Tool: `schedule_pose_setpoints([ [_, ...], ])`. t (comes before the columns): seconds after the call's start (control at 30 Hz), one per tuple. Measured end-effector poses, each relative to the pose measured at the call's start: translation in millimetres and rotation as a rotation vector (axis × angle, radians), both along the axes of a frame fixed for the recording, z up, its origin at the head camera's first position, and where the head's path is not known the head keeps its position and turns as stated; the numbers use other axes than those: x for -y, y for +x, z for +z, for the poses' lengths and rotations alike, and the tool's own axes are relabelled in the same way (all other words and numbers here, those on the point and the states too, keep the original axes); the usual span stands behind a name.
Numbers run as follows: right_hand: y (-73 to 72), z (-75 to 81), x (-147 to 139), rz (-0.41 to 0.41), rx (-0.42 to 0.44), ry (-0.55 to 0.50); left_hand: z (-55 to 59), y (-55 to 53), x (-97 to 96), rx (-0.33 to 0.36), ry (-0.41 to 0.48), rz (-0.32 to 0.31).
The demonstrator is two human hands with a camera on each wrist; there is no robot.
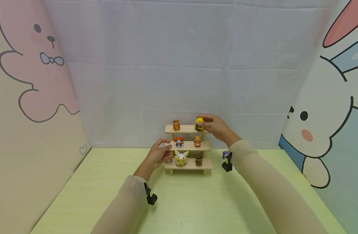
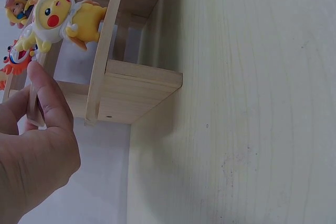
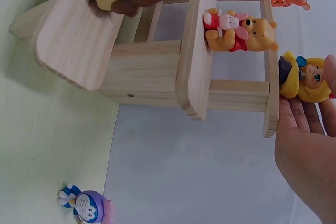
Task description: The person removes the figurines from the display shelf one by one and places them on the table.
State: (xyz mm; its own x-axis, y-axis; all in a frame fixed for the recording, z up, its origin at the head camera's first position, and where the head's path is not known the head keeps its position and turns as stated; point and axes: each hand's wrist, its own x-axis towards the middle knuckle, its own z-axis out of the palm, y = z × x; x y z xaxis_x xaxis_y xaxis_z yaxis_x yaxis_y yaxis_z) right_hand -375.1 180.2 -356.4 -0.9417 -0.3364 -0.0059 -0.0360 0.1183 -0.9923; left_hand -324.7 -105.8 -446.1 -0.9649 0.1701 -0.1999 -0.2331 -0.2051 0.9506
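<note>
A small three-tier wooden shelf point(image 1: 185, 129) stands against the back cloth. My right hand point(image 1: 218, 127) holds a yellow-haired figurine point(image 3: 310, 80) at the right end of the top tier; in the right wrist view its base meets the board. With thumb and fingers my left hand point(image 1: 158, 154) grips the left end of the middle board point(image 2: 34, 109). Sharing the top tier is a tiger figurine point(image 1: 176, 125). A red-hooded figurine point(image 1: 178, 142) and a bear figurine point(image 3: 241, 32) sit on the middle one. Below are a white-hooded yellow figurine point(image 2: 65, 18) and a brown figurine point(image 1: 198, 160).
A purple-and-blue cat figurine point(image 3: 88, 205) is on the table point(image 1: 185, 201) to the right of the shelf, partly behind the right wrist camera point(image 1: 227, 164) in the head view. The white cloth point(image 1: 144, 84) hangs behind, with cartoon-printed walls at both sides.
</note>
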Motion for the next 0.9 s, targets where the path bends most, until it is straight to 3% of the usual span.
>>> schedule_pose_setpoints([
  [0.43, 4.2, -3.6, -24.2, 0.039, -0.032, -0.010, 1.1, 0.3, -1.9, 0.000, -0.004, 0.000],
  [0.9, 10.8, -7.7, -63.3, -0.006, -0.022, 0.024, -0.2, -1.2, -3.5, 0.003, -0.008, 0.008],
])
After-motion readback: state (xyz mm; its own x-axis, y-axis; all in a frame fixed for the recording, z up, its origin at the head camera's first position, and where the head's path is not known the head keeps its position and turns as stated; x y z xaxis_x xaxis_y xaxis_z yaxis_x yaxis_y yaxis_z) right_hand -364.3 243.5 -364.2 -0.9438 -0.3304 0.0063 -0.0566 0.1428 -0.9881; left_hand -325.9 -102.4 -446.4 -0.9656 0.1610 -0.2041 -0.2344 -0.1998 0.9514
